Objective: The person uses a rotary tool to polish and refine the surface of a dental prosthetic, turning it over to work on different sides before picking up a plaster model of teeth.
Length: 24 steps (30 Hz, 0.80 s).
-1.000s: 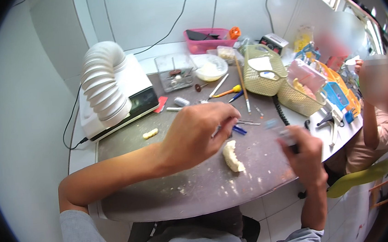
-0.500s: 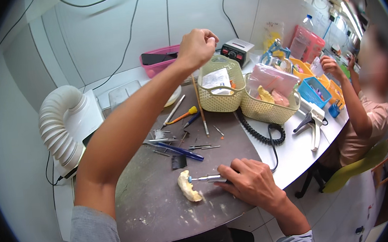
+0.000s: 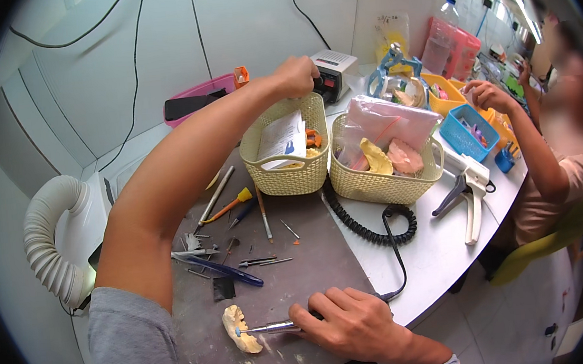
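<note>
My left arm stretches across the bench, and my left hand (image 3: 296,77) is at the front of a grey-and-black control box (image 3: 337,67). Its fingers are closed against the box's knob, which they partly cover. Low on the bench, my right hand (image 3: 349,326) grips a slim metal rotary handpiece (image 3: 276,327) with a small blue tip. That tip meets, or nearly meets, the inner side of a cream plaster dental model (image 3: 238,329) lying on the brown work surface. A coiled black cord (image 3: 361,226) lies beyond my right hand, with its straight end reaching the handpiece.
Two cream baskets (image 3: 288,179) of papers and dental models stand mid-bench. Tweezers (image 3: 226,271), brushes and several small tools lie near the model. A white dispensing gun (image 3: 473,187) sits right, a ribbed white hose (image 3: 43,235) left. A co-worker (image 3: 545,153) sits at far right.
My left hand has gone from above the bench to the control box's front. The handpiece tip stays at the dental model. The whole view has shifted, bringing the baskets nearer.
</note>
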Motion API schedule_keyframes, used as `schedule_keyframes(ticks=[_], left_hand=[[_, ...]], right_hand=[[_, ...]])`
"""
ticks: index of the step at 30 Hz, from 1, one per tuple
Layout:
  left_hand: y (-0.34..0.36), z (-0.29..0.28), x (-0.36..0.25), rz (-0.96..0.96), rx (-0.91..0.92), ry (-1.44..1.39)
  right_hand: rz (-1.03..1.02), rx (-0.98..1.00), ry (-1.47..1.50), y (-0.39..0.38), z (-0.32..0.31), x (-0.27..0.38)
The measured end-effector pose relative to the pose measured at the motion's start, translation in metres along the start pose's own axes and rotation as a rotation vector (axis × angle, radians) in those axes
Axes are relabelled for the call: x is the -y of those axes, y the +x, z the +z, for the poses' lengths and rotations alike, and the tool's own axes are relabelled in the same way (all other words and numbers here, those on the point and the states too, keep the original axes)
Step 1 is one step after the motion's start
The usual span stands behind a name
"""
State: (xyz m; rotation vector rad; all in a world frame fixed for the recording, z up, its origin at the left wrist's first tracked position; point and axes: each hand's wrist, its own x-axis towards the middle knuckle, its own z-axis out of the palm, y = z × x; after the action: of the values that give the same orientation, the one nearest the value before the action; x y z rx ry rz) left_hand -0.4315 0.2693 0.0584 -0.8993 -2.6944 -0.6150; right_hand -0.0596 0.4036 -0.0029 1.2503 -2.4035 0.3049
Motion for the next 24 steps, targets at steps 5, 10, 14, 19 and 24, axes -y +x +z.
schedule_keyframes(ticks=[5, 10, 14, 19, 24], left_hand=[[-0.001, 0.0, -0.005, 0.007, 0.006, 0.023], [0.003, 0.0, -0.007, 0.014, 0.005, 0.025], [0.003, -0.002, -0.001, 0.019, 0.003, 0.033], [0.001, -0.002, -0.007, -0.029, 0.008, 0.015], [-0.006, -0.002, -0.002, -0.029, -0.093, -0.06]], right_hand=[[-0.006, -0.002, 0.002, -0.001, -0.001, -0.004], [-0.007, -0.049, 0.008, -0.004, 0.001, -0.005], [-0.003, -0.065, 0.023, -0.003, 0.001, -0.005], [0.006, -0.098, 0.03, -0.005, 0.003, -0.005], [0.007, -0.105, 0.069, -0.004, 0.001, -0.003]])
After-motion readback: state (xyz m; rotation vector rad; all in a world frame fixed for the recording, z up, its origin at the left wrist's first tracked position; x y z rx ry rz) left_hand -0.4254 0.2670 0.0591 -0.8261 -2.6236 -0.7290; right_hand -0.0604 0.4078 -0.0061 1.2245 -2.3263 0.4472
